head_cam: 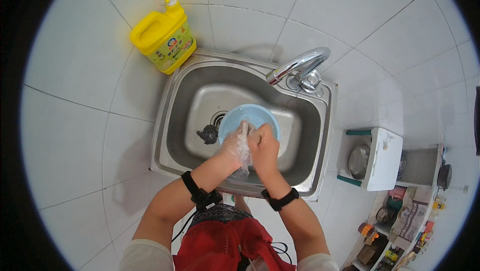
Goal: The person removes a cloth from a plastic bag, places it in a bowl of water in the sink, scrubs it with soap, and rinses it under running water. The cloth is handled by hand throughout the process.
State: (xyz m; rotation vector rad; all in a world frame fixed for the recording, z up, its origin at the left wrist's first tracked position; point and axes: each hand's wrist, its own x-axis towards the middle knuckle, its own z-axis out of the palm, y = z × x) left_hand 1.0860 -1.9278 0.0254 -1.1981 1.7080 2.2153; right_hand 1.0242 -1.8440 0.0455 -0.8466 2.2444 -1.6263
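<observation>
Both hands are together over a light blue plastic basin [249, 111] that stands in a stainless steel sink [300, 139]. Clear crinkled plastic film [243, 149] wraps around my left hand [233, 143] and wrist; whether it is a glove or a bag is not plain. My right hand [264, 145] is closed on the film beside it, fingers curled. Liquid seems to lie in the basin. A dark steel wool scourer [208, 134] sits left of the basin, beside the drain [217, 118].
A chrome faucet [300, 64] arches over the sink's back right corner. A yellow detergent jug with a pump [165, 38] stands at the back left. To the right are a white stool [384, 158], a metal bowl [358, 161] and crowded shelves [416, 166].
</observation>
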